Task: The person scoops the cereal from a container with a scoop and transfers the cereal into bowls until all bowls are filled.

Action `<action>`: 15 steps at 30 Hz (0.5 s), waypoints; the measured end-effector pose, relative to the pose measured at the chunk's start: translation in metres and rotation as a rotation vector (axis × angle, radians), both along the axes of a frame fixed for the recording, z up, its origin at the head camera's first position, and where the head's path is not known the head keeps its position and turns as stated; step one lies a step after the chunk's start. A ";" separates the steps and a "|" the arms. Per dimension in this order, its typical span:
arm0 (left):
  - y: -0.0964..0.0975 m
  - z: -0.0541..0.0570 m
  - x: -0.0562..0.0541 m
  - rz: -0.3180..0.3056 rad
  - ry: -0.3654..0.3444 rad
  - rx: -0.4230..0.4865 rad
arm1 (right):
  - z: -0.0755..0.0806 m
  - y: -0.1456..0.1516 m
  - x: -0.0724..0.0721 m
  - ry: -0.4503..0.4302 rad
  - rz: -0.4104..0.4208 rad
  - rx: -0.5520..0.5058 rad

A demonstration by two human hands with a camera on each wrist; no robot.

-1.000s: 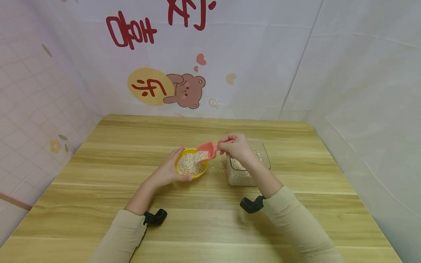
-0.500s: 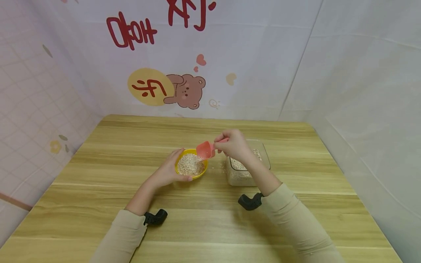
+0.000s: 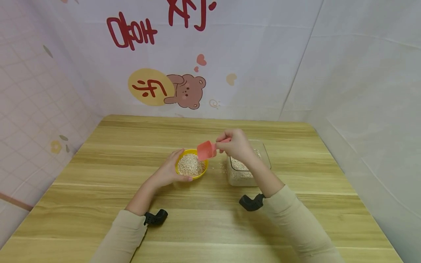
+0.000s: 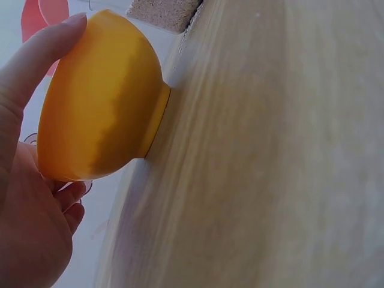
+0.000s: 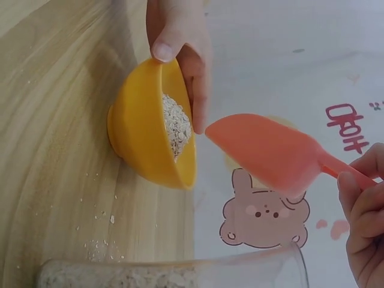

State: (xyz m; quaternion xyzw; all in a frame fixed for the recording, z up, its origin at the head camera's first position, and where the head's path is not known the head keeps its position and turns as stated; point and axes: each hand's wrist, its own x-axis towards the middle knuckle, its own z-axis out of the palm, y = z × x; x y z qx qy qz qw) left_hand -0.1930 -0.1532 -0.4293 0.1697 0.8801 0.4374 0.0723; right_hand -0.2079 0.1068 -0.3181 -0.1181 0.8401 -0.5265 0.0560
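A yellow bowl (image 5: 135, 129) stands on the wooden table, heaped with oats (image 3: 189, 166). My left hand (image 3: 168, 171) grips it from the left, thumb at the near side of the rim and fingers around the far side. With my right hand (image 3: 235, 147) I pinch the handle of a pink scoop (image 3: 204, 151). Its tilted blade hangs over the right edge of the bowl, and no oats show in it from the head view. In the right wrist view the blade's tip points at the bowl's opening, a small gap apart.
A clear rectangular container (image 3: 237, 181) with more oats stands right of the bowl, partly under my right forearm. Loose flakes (image 5: 103, 219) lie on the table between the two. A printed cloth with a bear (image 3: 189, 91) hangs behind the table.
The oats that were sliding off the scoop have dropped into the bowl, and the scoop has tipped further over. My right hand rose slightly; my left hand stayed on the bowl.
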 end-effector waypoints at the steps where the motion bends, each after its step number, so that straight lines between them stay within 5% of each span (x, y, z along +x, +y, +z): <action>1: 0.000 0.000 0.000 -0.002 0.003 -0.001 | 0.000 0.002 0.000 -0.010 -0.002 -0.019; 15: 0.001 0.000 -0.001 -0.004 0.020 0.001 | 0.002 0.035 0.014 -0.065 -0.083 -0.263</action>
